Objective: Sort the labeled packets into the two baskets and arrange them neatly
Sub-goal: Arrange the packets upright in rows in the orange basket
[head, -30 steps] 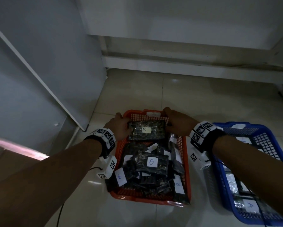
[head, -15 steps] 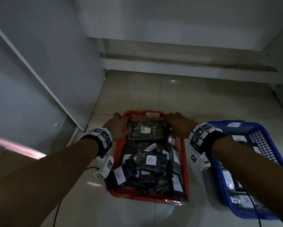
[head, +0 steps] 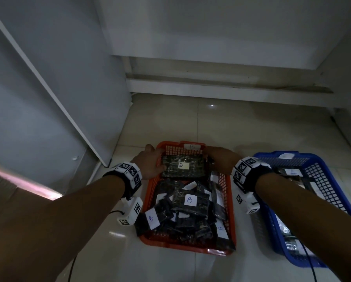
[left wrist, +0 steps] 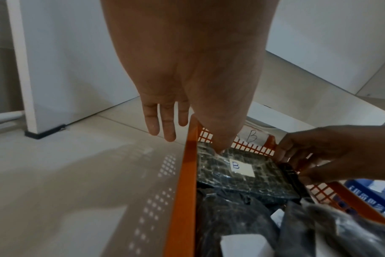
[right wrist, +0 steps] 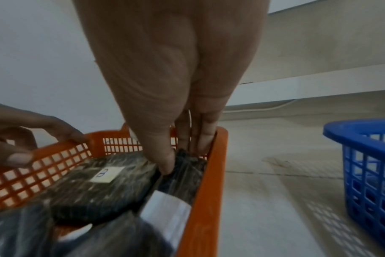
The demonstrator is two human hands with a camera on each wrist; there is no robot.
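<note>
An orange basket (head: pixel 180 244) (left wrist: pixel 185 182) (right wrist: pixel 211 182) stands on the floor with a blue basket (head: pixel 329 180) (right wrist: pixel 363 132) to its right. A dark packet labelled B (head: pixel 182 165) (left wrist: pixel 242 173) (right wrist: pixel 99 182) lies flat at the orange basket's far end. Nearer me is a loose pile of B packets (head: pixel 189 202). My left hand (head: pixel 152 159) (left wrist: pixel 193 137) straddles the far left wall, its thumb touching the flat packet's corner and its straight fingers hanging outside. My right hand (head: pixel 213 157) (right wrist: pixel 180 156) pinches an upright dark packet (right wrist: pixel 182 177) (left wrist: pixel 291 175) against the far right wall.
A white cabinet panel (head: pixel 48 98) rises on the left and a low white ledge (head: pixel 211 86) runs along the back wall. Tiled floor (head: pixel 191 123) lies beyond both baskets. The blue basket holds packets (head: pixel 290 171). A thin black cable (head: pixel 73 267) hangs under my left forearm.
The flat B packet has come down onto the far end of the orange basket. My right hand has shifted from its edge to the upright packet beside it.
</note>
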